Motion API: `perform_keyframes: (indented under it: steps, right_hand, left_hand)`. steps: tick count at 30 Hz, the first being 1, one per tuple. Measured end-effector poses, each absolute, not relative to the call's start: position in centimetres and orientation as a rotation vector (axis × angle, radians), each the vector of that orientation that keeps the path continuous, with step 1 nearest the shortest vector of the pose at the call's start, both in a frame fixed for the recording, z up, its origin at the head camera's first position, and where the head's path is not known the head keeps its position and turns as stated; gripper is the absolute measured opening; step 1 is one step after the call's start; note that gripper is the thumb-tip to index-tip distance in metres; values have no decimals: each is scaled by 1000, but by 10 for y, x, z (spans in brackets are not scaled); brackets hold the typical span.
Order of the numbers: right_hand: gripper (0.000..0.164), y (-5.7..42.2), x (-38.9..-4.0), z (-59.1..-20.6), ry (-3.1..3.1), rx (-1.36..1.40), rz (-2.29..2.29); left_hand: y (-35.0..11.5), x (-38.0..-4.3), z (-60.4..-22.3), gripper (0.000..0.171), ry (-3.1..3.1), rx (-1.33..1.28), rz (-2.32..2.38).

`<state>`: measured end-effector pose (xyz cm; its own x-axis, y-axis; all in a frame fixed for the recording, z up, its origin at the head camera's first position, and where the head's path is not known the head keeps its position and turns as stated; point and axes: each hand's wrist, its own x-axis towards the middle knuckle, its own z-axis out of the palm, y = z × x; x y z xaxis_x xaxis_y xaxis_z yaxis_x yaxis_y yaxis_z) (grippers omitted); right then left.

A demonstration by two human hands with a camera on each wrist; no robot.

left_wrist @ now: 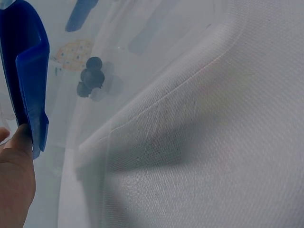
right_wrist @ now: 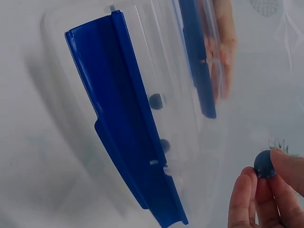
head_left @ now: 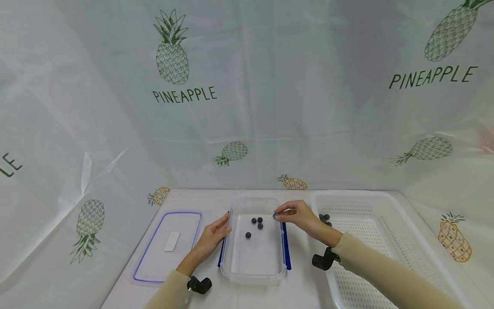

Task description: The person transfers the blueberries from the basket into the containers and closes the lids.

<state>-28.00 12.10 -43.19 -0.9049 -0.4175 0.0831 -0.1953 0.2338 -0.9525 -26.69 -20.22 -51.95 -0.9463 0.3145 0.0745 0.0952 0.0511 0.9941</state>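
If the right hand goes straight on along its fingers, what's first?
Likely the clear box's left wall, near the left hand; height is unclear, so the right hand might brush loose blueberries first.

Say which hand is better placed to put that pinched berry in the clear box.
Probably the right hand: it pinches the berry near the right rim of the clear box, while the left hand touches the opposite side.

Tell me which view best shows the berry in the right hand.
Right wrist view: the berry appears large, pinched by the right hand. The head view shows it small, partly covered; the left wrist view doesn't show it.
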Motion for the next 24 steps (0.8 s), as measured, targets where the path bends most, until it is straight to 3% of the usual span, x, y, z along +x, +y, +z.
perform_keyframes:
  steps: [13, 24]
  right_hand:
    - [27, 107, -278, -440, 2344, -575, -1702]
    - [21, 104, -275, -438, 2340, -547, -1692]
  left_hand:
    - [-199, -257, -496, 60, 2108, 453, 1977]
    - [-202, -266, -517, 58, 2098, 433, 2040]
